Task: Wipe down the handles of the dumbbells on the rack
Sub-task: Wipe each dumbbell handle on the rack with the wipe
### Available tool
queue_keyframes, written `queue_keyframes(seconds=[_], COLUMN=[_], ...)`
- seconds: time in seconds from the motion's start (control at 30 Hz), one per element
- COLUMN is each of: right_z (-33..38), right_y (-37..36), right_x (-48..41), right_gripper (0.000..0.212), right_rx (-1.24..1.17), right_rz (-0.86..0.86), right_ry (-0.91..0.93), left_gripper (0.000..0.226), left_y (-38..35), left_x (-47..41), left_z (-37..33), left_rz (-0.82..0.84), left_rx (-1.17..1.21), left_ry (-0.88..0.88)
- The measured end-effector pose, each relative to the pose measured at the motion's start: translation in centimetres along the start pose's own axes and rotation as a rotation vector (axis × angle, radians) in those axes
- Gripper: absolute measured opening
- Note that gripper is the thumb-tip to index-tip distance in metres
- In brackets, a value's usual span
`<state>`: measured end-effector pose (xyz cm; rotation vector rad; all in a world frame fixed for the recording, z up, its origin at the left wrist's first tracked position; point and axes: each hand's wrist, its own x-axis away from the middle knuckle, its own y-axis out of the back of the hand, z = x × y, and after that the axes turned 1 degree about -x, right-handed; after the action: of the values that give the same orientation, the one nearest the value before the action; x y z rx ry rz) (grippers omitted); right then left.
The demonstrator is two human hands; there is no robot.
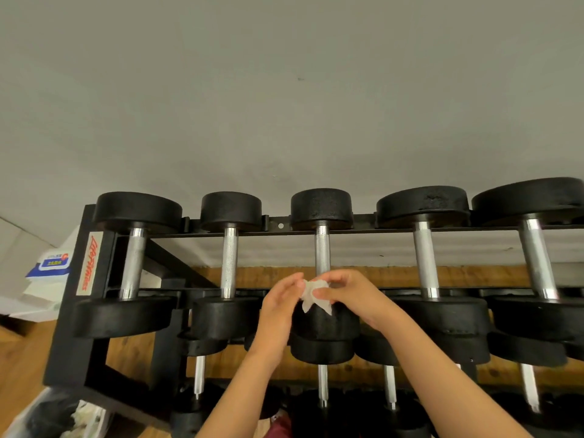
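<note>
A black rack (91, 311) carries several black dumbbells with silver handles on its top tier. Both my hands hold a small crumpled white wipe (313, 295) in front of the lower end of the middle dumbbell's handle (322, 248). My left hand (281, 308) pinches the wipe's left side. My right hand (347, 295) pinches its right side with thumb and fingers. The wipe hides the bottom of that handle. Other handles stand at the far left (134, 263), left of centre (229, 260) and right (425, 257).
A lower tier holds more dumbbells (322, 349) under my arms. A white and blue pack of wipes (50, 267) sits left of the rack. A bin (47, 415) lies at the bottom left. A grey wall rises behind the rack.
</note>
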<state>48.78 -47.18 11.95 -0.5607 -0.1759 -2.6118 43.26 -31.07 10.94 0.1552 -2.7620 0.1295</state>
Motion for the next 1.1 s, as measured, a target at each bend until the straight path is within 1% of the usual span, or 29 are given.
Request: queue_keyframes(seconds=[0.07,0.13,0.23,0.33,0.4,0.43,0.47,0.5,0.53,0.63,0.73,0.8,0.83,0.9,1.0,1.1], right_z=[0.2,0.1,-1.0,-2.5,-3.2,-3.4,-3.6,-3.6,-3.7,-3.7,-4.6,-5.0,-5.0,-4.9,-4.8,-4.9], right_y=[-0.4,-0.6,-0.6,-0.3,-0.3,-0.6,-0.9,-1.2,-1.6,-2.8,-3.9,-4.2,-4.2,-4.2,-4.1,-4.1], right_x=[0.2,0.5,0.7,0.6,0.6,0.6,0.6,0.4,0.2,-0.9,-2.1,-2.6,-2.7,-2.6,-2.4,-2.5], right_gripper=[0.02,0.026,0.028,0.024,0.02,0.017,0.014,0.012,0.011,0.013,0.018,0.021,0.023,0.025,0.026,0.026], right_rx=[-0.025,0.007,0.08,0.034,-0.002,-0.011,-0.01,-0.002,0.003,0.007,0.013,0.015,0.02,0.023,0.047,0.053], right_rz=[0.009,-0.041,-0.207,-0.453,-0.585,-0.627,-0.663,-0.699,-0.736,-0.817,-0.859,-0.874,-0.874,-0.863,-0.856,-0.854], right_ry=[0.035,0.057,0.054,0.026,0.018,0.026,0.038,0.053,0.064,0.071,0.025,-0.008,-0.014,-0.016,-0.027,-0.033], left_gripper=[0.019,0.007,0.008,0.009,0.008,0.008,0.008,0.009,0.01,0.015,0.017,0.022,0.024,0.019,0.005,0.017], left_y=[0.5,1.1,2.0,2.5,2.5,2.5,2.3,2.0,1.5,0.0,0.0,0.5,0.9,1.1,0.5,-0.2], left_x=[-0.4,-0.8,-1.4,-2.0,-2.5,-2.8,-3.1,-3.6,-4.1,-4.9,-5.4,-5.8,-6.0,-6.6,-7.5,-8.1], left_z=[-0.2,-0.1,0.3,0.4,0.3,0.2,0.2,0.4,0.6,1.5,1.1,0.5,0.3,0.3,0.8,1.0], left_rz=[0.032,0.031,-0.013,-0.161,-0.281,-0.312,-0.308,-0.264,-0.186,0.113,0.243,0.314,0.337,0.343,0.245,0.183], left_rx=[-0.114,-0.178,-0.167,-0.145,-0.209,-0.251,-0.293,-0.343,-0.408,-0.596,-0.62,-0.598,-0.586,-0.616,-0.669,-0.666], left_ry=[-0.032,-0.065,-0.052,-0.047,-0.078,-0.103,-0.126,-0.134,-0.127,-0.033,0.042,0.11,0.134,0.119,0.097,0.126])
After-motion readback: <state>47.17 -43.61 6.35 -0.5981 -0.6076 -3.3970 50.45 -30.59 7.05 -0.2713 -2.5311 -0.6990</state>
